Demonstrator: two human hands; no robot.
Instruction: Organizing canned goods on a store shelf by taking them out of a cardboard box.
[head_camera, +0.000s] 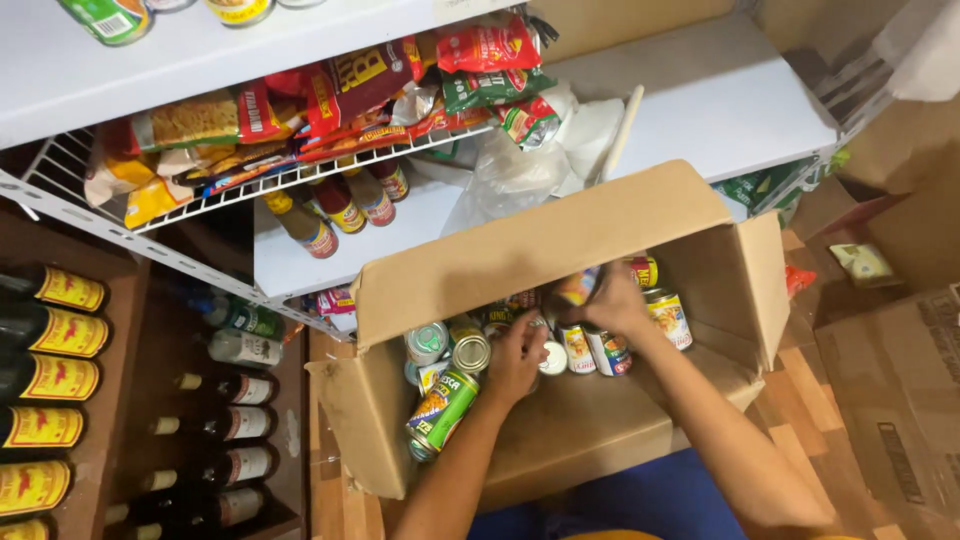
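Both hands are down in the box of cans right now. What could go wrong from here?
1. The green can lies tilted at the cardboard box edge; the left hand could knock it out.
2. The right hand reaches among tightly packed cans; neighbours may topple.
3. Snack packets overhang the wire shelf above and might slide down.

You are in a pantry or shop storeroom. White wire shelves (200, 195) in front of you hold snack packets (340, 95), sauce bottles (345, 205) and cans. Dark wooden racks (150, 330) at your left hold rows of bottles (50, 330). Cardboard boxes (890, 380) sit on the wooden floor.
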